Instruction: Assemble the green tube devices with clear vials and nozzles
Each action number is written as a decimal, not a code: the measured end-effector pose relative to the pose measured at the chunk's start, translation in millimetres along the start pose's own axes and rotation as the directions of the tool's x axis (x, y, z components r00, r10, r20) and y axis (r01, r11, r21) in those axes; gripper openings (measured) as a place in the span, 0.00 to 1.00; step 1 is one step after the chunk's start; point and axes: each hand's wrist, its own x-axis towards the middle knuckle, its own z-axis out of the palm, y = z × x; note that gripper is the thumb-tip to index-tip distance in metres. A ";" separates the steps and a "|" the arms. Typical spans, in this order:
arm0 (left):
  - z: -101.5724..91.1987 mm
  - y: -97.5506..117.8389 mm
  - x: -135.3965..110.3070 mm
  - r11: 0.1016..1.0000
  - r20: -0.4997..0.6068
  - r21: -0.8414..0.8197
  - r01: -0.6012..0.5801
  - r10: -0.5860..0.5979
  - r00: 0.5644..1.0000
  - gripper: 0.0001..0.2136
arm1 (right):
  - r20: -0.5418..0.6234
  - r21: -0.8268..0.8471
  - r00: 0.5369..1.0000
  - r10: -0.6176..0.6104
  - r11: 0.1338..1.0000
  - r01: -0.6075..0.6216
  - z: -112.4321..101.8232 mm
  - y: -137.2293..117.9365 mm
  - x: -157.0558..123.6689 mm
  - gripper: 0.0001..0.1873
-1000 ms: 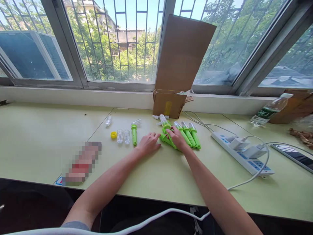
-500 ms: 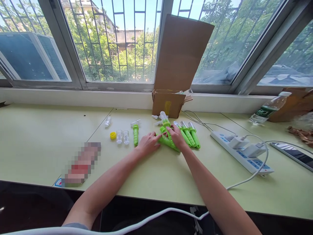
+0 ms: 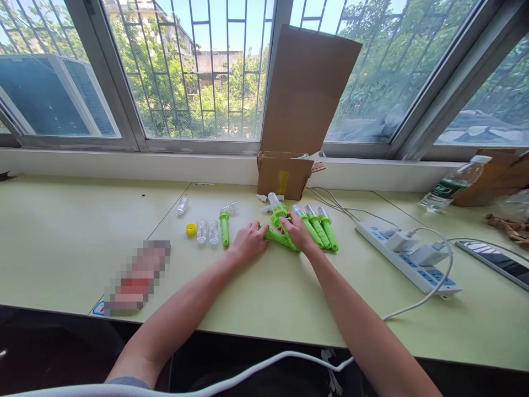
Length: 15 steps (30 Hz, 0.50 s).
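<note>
The green tubes [image 3: 276,237] lie crossed on the desk [image 3: 264,298] between the hands. The left hand [image 3: 248,243] touches one, grip released; the right hand [image 3: 298,234] covers others (clenched or not, I cannot tell). Press lightly, lest they roll.

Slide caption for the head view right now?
Left hand and right hand touch green plastic tubes lying on a pale green table near a cardboard box.

Bright daylight floods through the window [image 3: 198,71]; frame sharp, edges bowed by wide-angle distortion.
</note>
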 end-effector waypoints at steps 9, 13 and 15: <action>3.0 -3.7 2.1 0.999 0.003 0.008 0.047 -0.047 0.999 0.19 | -0.037 0.061 0.999 -0.013 0.998 0.015 -8.1 0.7 1.4 0.17; 6.6 -5.3 3.1 0.999 -0.012 0.012 0.053 -0.053 0.999 0.21 | -0.031 0.134 0.999 0.029 0.991 -0.025 -6.4 -1.0 -0.7 0.17; 8.7 -6.2 3.6 0.999 -0.020 0.013 0.050 -0.050 0.999 0.21 | -0.029 0.157 0.998 0.049 0.987 -0.044 -3.3 -1.6 -1.8 0.18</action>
